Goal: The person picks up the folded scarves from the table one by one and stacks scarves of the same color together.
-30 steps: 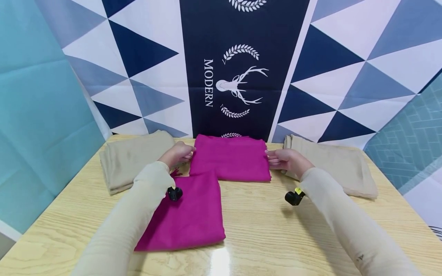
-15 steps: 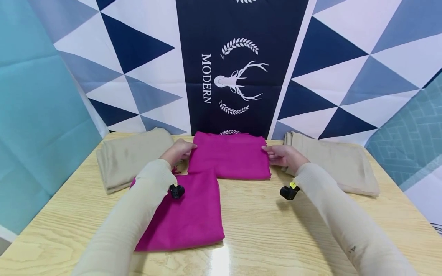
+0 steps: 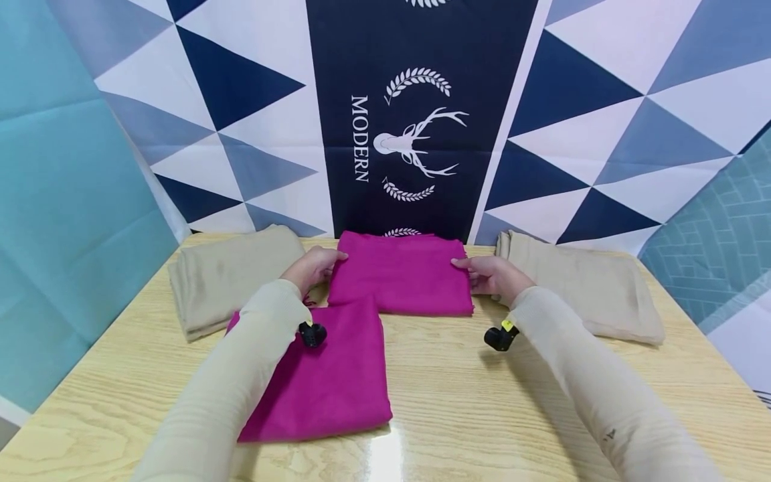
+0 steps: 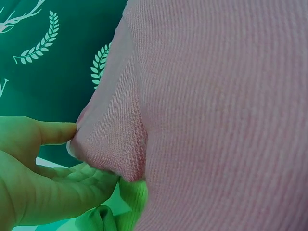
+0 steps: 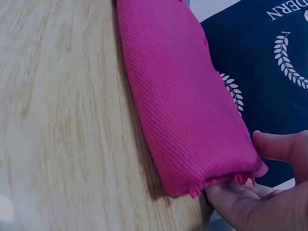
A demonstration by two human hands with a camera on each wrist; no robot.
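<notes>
Fingers (image 5: 236, 204) farther around folded magenta cloth (image 3: 400, 278)

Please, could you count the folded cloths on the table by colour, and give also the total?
Pink: 2 (the far pink cloth and the near pink cloth)
Beige: 2 (the left beige cloth and the right beige cloth)
Total: 4

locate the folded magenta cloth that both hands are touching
In the head view, the folded magenta cloth is at the far middle of the wooden table, below the deer-print panel, between the left hand and right hand.
</notes>
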